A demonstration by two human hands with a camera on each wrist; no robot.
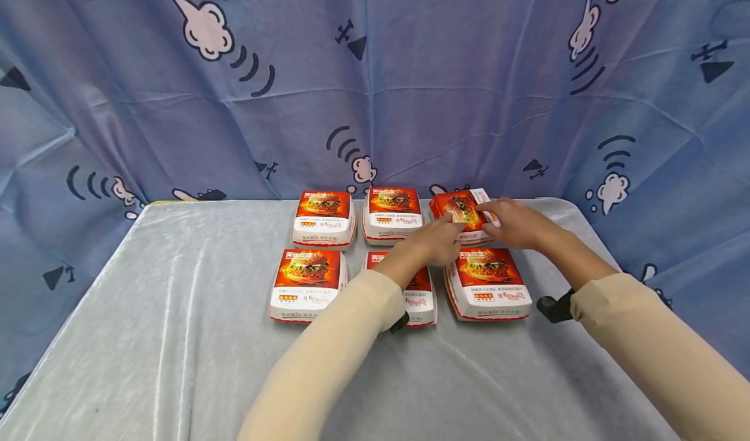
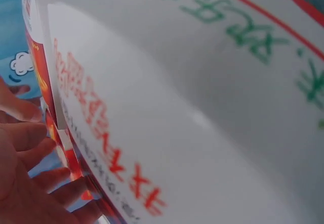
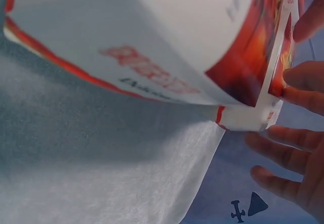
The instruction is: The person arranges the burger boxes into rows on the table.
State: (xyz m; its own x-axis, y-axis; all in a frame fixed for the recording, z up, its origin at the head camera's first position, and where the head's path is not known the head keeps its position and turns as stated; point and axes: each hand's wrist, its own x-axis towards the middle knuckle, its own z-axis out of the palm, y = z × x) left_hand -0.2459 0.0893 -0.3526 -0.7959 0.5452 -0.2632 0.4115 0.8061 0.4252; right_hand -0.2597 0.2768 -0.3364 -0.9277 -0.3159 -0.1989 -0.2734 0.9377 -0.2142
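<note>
Several burger boxes, red and white with a burger picture, stand in two rows on the table. Both hands are at the back-right burger box (image 1: 459, 206), which is turned differently from the others, its white panel facing right. My left hand (image 1: 436, 240) reaches over the front-middle burger box (image 1: 418, 303) and touches the turned box's left front with extended fingers. On the opposite side, my right hand (image 1: 515, 223) lays its fingers along that box's right edge. In the right wrist view, the fingers (image 3: 283, 150) look fairly straight. Below the hands lies the front-right burger box (image 1: 491, 284).
To the left stand the back-left box (image 1: 322, 218), the back-middle box (image 1: 391, 214) and the front-left box (image 1: 306, 284). A grey velvety cloth covers the table (image 1: 146, 337). Behind it hangs a blue patterned curtain (image 1: 410, 115).
</note>
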